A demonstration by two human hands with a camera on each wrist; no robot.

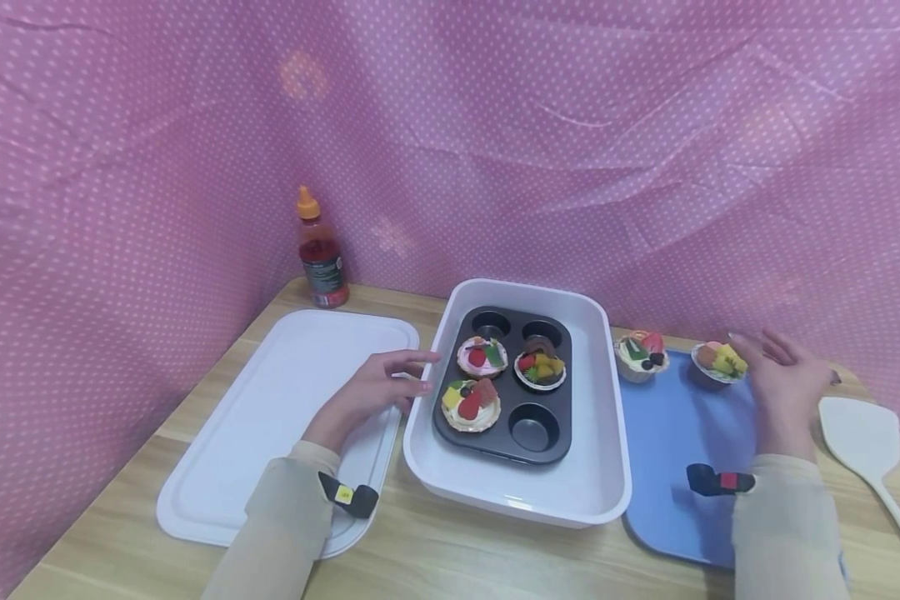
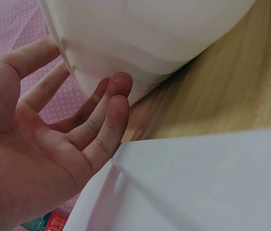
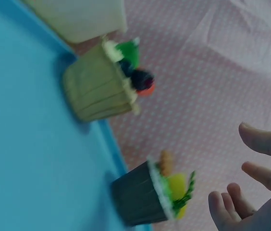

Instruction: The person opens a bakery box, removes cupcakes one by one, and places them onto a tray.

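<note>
My left hand [image 1: 371, 387] is at the left side of the white bin [image 1: 618, 467], two fingertips right at its rim. In the left wrist view its other fingers [image 2: 117, 113] bend loosely beside the bin's outer wall. Inside the bin lies a dark muffin tin [image 1: 506, 442]. It holds a pink-topped tart [image 1: 482, 357], a large cream tart [image 1: 471, 406] and a fruit-topped tart [image 1: 542, 371]. My right hand [image 1: 787, 387], fingers spread and empty, hovers by a dark-cupped fruit cupcake [image 3: 140, 197] on the blue tray [image 1: 686, 500]. A pale-cupped berry cupcake [image 3: 97, 84] stands left of it.
A white tray [image 1: 292, 400] lies left of the bin, under my left forearm. Behind it stands a sauce bottle [image 1: 321, 258] with an orange cap. A white spatula [image 1: 862, 433] lies at the far right. Pink dotted cloth [image 1: 495, 167] hangs along the table's back and left.
</note>
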